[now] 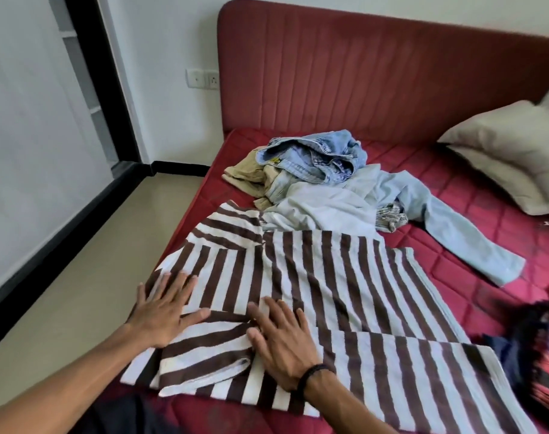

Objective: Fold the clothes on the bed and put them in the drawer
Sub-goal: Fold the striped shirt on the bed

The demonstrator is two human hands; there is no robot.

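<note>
A person's left hand (165, 311) and right hand (284, 338) lie flat, fingers straight and spread, pressing on a brown-and-white striped garment (345, 292) spread across the near side of a red mattress (473, 195); neither hand grips anything. A black bracelet (314, 372) circles the right wrist. Between the two hands and just toward the person, a folded-over sleeve of the striped garment runs crosswise; a second sleeve lies folded beyond the left hand's fingertips. Further beyond both hands, toward the red padded headboard (376, 73), sits an unfolded heap touching the striped cloth's far edge: crumpled blue jeans (317, 158) on top, a tan garment (248, 177) on the left-hand side, and a pale blue long-sleeved shirt (329, 205) whose sleeve trails off well to the right of the right hand. A small checked piece (390, 217) peeks from under that shirt. Far to the right of the hands rest beige pillows (511, 151), and at the frame's right edge lies a blurred dark and red bundle (542, 355). The drawer is out of view.
</note>
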